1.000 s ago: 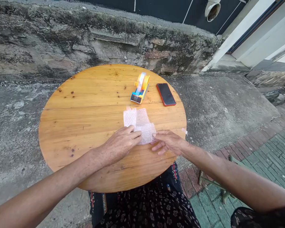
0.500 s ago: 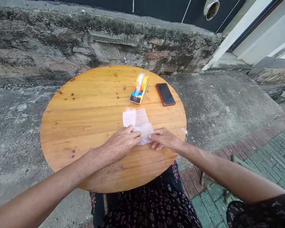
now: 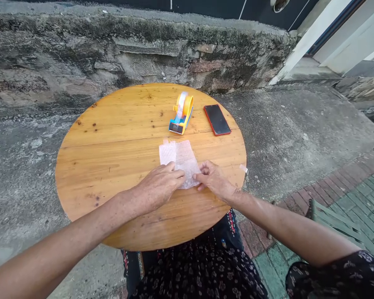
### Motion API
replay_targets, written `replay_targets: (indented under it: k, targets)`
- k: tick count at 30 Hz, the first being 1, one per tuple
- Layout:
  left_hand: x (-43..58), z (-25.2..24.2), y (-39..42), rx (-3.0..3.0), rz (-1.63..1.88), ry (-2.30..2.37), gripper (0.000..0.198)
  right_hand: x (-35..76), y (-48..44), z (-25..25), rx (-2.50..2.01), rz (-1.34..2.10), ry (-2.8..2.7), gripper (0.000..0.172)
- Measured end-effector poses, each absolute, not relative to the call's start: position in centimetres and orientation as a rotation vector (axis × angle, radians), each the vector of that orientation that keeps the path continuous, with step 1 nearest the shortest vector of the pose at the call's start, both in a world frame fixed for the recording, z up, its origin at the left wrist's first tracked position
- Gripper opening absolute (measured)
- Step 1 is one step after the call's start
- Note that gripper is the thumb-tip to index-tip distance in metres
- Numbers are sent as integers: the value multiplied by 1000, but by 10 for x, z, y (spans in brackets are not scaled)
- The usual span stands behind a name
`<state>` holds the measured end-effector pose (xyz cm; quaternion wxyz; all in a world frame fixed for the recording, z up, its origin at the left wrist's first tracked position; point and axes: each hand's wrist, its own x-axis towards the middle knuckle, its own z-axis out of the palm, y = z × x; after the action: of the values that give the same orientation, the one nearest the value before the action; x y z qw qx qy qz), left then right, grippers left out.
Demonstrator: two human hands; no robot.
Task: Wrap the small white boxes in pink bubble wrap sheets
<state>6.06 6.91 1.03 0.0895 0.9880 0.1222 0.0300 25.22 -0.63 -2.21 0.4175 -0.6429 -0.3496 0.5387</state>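
Observation:
A folded sheet of pale bubble wrap (image 3: pixel 186 155) lies on the round wooden table (image 3: pixel 112 166), with a bit of clear tape at its upper left edge. My left hand (image 3: pixel 166 180) presses on its lower left part, fingers curled over the sheet. At the lower right corner, my right hand (image 3: pixel 213 179) pinches the bubble wrap between thumb and fingers. Beyond the sheet stands a yellow and blue tape dispenser (image 3: pixel 182 114) holding a roll of clear tape.
A black phone with a red edge (image 3: pixel 217 119) lies right of the dispenser. One strip of tape (image 3: pixel 243 168) sticks out from the table's right edge. Behind the table runs a rough stone wall (image 3: pixel 149 62). A green slatted seat (image 3: pixel 336 222) stands at the lower right.
My right hand has shifted slightly, its fingers drawn up closer around the bubble wrap's corner. The sheet's lower right part now lies flatter. My left hand stays in nearly the same place.

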Motion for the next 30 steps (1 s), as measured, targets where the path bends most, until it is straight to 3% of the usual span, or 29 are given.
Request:
replay_targets:
  k: [10, 12, 16, 18, 30]
  targets:
    - [67, 18, 69, 2902, -80, 400, 30, 251, -6, -15, -1665, 1382, -666, 63]
    - [67, 19, 69, 2881, -131, 409, 32, 251, -7, -13, -1673, 1399, -682, 54]
    - [67, 19, 68, 2862, -118, 430, 34, 250, -6, -7, -1665, 1518, -803, 13]
    - [67, 17, 69, 2865, -105, 434, 35, 247, -4, -4, -1660, 1528, -848, 2]
    - [54, 3, 71, 2893, 97, 389, 26, 236, 6, -1, -1403, 1485, -890, 9]
